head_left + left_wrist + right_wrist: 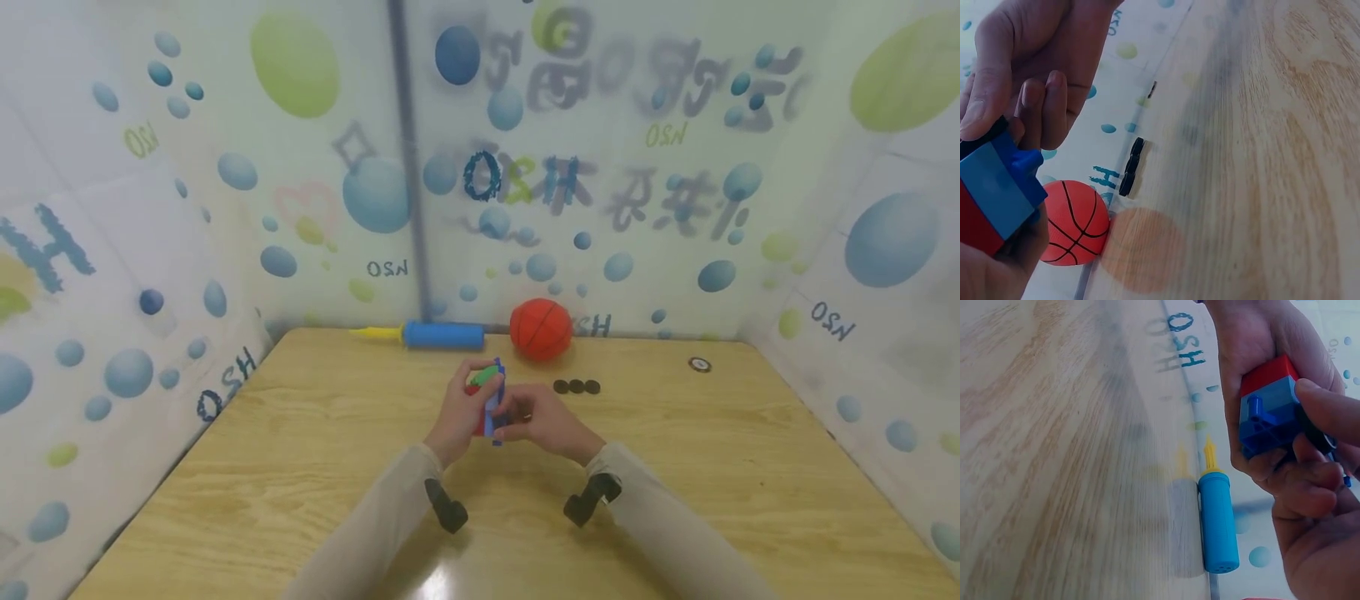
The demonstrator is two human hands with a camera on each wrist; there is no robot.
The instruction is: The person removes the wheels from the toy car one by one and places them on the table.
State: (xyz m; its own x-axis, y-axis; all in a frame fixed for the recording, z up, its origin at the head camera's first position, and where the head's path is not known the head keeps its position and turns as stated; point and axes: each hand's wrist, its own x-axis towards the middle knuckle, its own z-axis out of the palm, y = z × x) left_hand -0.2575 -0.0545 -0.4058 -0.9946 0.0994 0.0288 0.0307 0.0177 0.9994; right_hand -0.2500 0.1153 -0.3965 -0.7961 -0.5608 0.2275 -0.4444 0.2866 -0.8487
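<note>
A small block-built toy car [491, 412] in red, blue and green is held up over the table, its blue underside with axle stubs turned to the right. My left hand [453, 417] grips its body from the left, also seen around the red block [1269, 372] in the right wrist view. With thumb and fingers, my right hand [551, 421] pinches a black wheel [1315, 432] against the blue base [1013, 181]. Fingers partly hide the wheel, so whether it sits on an axle I cannot tell.
Three black wheels [577, 387] lie in a row beyond my right hand. Along the back wall are a blue hand pump [444, 336] with a yellow nozzle and a red basketball [541, 330]. A round black-and-white disc [700, 365] lies at the back right of the wooden table [300, 467].
</note>
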